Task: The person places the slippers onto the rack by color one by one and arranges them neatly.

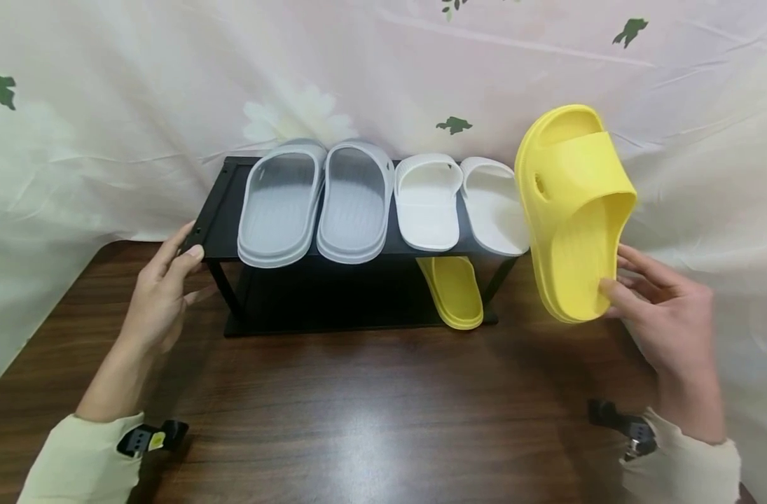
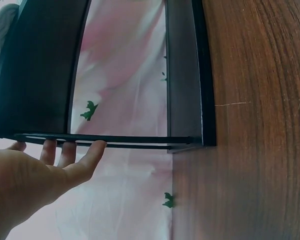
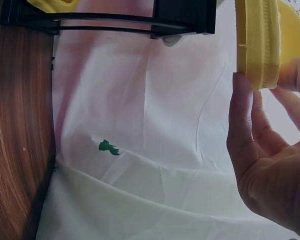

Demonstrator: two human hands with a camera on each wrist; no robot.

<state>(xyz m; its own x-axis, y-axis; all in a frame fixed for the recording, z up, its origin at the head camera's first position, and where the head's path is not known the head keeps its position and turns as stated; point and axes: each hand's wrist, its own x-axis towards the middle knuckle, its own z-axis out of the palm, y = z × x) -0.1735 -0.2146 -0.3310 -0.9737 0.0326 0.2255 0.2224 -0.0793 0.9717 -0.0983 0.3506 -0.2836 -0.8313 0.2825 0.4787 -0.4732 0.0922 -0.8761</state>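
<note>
In the head view, a black two-tier shoe rack (image 1: 358, 294) holds two grey slippers (image 1: 277, 203) and two white slippers (image 1: 429, 203) on its top shelf. On its lower shelf, at the right, a yellow slipper (image 1: 457, 290) is partly hidden by the top. My left hand (image 1: 159, 287) holds the rack's left front corner, its thumb near the top edge; the left wrist view shows fingertips (image 2: 97, 146) at the side rails. My right hand (image 1: 663, 315) pinches the heel of another yellow slipper (image 1: 575, 224), raised toe-up beside the rack's right end, thumb on the insole.
The rack stands on a dark wooden table (image 1: 358, 413). Behind and at both sides hangs a pale floral cloth (image 1: 389, 77), close to the rack's back. Each wrist wears a dark strap with a small device (image 1: 150, 439).
</note>
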